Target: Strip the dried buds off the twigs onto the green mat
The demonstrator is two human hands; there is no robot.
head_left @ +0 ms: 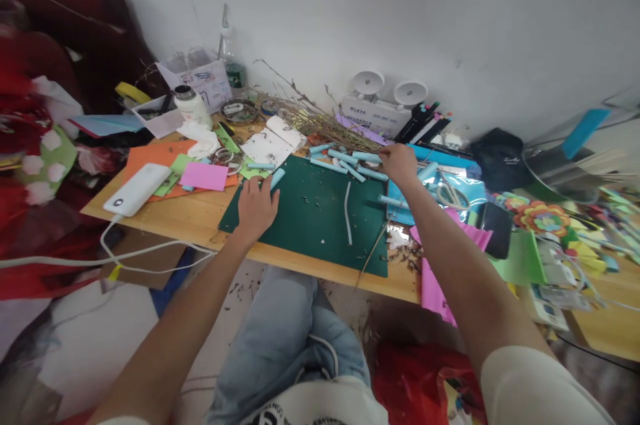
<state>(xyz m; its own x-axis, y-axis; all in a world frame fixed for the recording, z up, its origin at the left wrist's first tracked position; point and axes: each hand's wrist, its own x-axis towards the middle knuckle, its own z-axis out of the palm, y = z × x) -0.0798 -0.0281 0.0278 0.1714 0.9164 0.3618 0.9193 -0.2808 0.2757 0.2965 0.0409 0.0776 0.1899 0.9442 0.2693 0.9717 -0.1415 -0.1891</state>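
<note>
My left hand (257,206) rests at the left of the green cutting mat (310,218), its fingers bent over one end of a light blue paper roll (278,177). My right hand (400,163) reaches past the mat's far right corner. Its fingertips are pinched at the ends of a bundle of dry twigs (325,121), and the exact grip is partly hidden. Several more blue rolls (328,165) lie loosely along the mat's far edge. A thin pale strip (348,213) and dark crumbs are on the mat. One long twig (371,255) crosses its right edge.
Left stand a white power bank (137,190) with a cable, orange paper (137,161), a pink note (204,176) and a white bottle (192,106). A white twin-lamp unit (375,111) stands behind. Rightward lie a blue packet (467,193), pink paper (437,288) and a dark phone (495,230).
</note>
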